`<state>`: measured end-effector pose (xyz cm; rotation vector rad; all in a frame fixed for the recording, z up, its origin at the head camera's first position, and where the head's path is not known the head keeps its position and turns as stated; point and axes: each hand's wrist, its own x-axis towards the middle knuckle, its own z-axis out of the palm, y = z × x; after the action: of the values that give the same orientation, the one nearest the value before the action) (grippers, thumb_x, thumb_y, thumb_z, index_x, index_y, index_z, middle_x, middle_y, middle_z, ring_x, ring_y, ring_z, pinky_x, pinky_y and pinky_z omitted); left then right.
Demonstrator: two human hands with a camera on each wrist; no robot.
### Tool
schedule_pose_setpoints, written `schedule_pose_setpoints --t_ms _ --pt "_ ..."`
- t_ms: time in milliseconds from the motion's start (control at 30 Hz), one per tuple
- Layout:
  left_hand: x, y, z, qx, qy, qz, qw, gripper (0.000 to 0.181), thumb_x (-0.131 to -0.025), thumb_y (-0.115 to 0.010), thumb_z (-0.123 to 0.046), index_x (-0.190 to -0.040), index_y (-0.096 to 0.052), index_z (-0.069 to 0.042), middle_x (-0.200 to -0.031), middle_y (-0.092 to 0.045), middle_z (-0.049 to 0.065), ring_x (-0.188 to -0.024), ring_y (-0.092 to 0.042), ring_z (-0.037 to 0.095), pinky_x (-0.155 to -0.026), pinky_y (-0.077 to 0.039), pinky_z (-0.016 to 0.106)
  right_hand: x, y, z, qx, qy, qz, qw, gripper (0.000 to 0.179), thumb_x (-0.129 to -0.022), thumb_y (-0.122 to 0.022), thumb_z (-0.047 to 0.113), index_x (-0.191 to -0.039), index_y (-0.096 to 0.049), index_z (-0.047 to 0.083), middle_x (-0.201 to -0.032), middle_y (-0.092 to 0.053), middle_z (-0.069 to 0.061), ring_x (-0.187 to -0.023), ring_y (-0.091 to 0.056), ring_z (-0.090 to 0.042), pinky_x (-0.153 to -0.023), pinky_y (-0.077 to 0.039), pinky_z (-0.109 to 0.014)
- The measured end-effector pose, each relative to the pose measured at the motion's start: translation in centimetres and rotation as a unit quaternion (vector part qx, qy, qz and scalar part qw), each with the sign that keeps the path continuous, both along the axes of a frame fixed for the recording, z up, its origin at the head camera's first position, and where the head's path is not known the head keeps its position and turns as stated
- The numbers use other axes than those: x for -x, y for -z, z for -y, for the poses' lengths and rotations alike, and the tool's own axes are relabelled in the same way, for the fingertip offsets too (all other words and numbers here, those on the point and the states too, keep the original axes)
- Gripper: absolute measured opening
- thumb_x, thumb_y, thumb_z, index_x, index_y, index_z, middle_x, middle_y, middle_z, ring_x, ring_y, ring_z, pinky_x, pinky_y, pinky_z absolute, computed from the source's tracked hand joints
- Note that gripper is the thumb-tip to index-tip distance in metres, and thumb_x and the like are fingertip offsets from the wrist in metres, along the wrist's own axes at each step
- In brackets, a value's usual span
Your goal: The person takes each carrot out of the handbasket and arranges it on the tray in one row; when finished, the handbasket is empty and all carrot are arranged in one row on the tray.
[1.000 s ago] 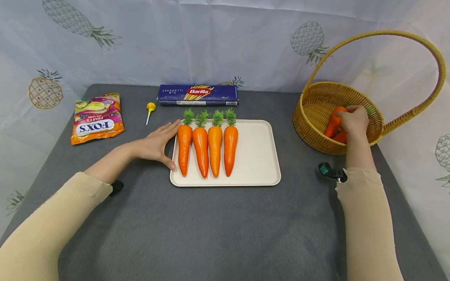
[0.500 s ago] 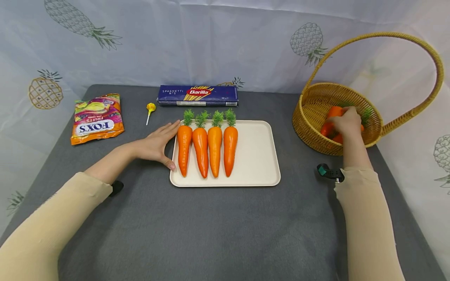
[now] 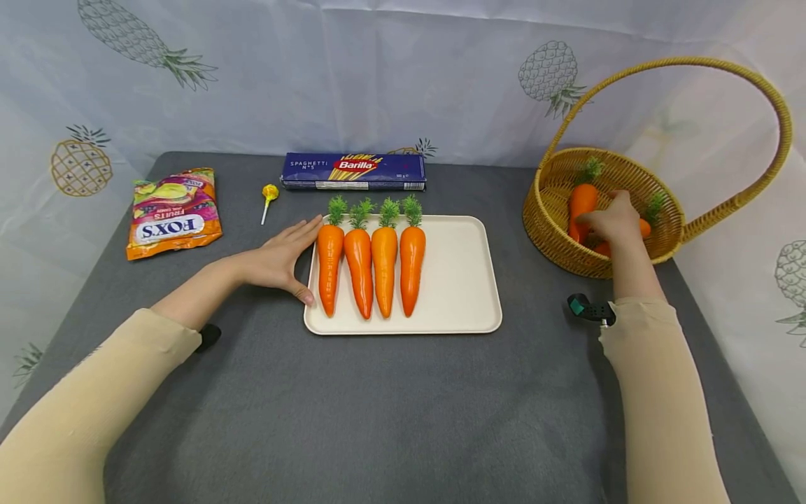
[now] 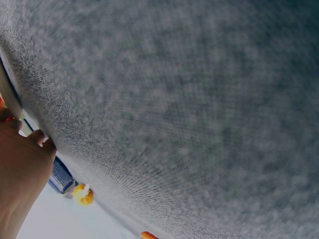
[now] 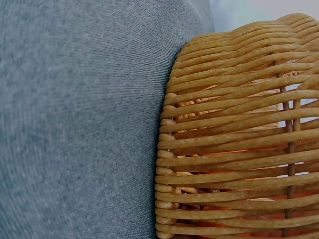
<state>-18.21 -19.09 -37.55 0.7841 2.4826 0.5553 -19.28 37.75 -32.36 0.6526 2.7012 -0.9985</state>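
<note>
Several orange carrots point(image 3: 412, 269) with green tops lie side by side on the left half of a cream tray point(image 3: 466, 273). My left hand point(image 3: 277, 259) rests at the tray's left edge, fingers spread, thumb on its near corner. At the right, my right hand point(image 3: 617, 218) reaches down into a wicker basket point(image 3: 560, 245). Its thumb side meets an orange carrot point(image 3: 583, 203) leaning there, green top up; the other fingertips are hidden. Another carrot point(image 3: 645, 227) shows partly behind the hand. In the right wrist view, the basket's woven wall point(image 5: 239, 129) hides that hand.
Behind the tray lies a blue spaghetti box point(image 3: 352, 171). A yellow lollipop point(image 3: 269, 196) and a Fox's candy bag point(image 3: 173, 213) lie at the back left. The basket's tall handle point(image 3: 781, 119) arches above its right side. A grey cloth point(image 3: 403, 413) covers the table.
My right hand has shifted slightly left and lower inside the basket. The carrot by it has moved left, and its green top now shows. My left hand and the tray stay put.
</note>
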Motion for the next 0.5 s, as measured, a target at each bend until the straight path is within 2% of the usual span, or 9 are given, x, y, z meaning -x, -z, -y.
schedule_pose_setpoints --t_ms 267,500 --pt "-0.04 -0.02 0.03 0.0 0.0 -0.001 1.0 0.139 -0.063 -0.09 -0.051 -0.16 0.001 -0.009 -0.169 0.009 0.012 -0.154 0.005 0.046 -0.117 -0.006 0.074 0.32 0.12 0.08 -0.005 -0.038 0.014 0.9992 0.094 -0.092 -0.063 0.026 -0.156 0.0 -0.002 -0.147 -0.031 -0.043 -0.063 -0.064 -0.012 -0.066 -0.055 -0.033" --pt "-0.09 -0.06 0.01 -0.001 -0.001 -0.002 1.0 0.139 -0.063 -0.09 -0.051 -0.16 0.001 -0.01 -0.169 0.009 0.011 -0.154 0.005 0.046 -0.117 -0.006 0.074 0.3 0.23 0.23 -0.006 -0.043 0.005 0.999 0.091 -0.093 -0.063 0.024 -0.157 -0.003 -0.001 -0.149 -0.027 -0.043 -0.059 -0.061 -0.01 -0.061 -0.056 -0.03"
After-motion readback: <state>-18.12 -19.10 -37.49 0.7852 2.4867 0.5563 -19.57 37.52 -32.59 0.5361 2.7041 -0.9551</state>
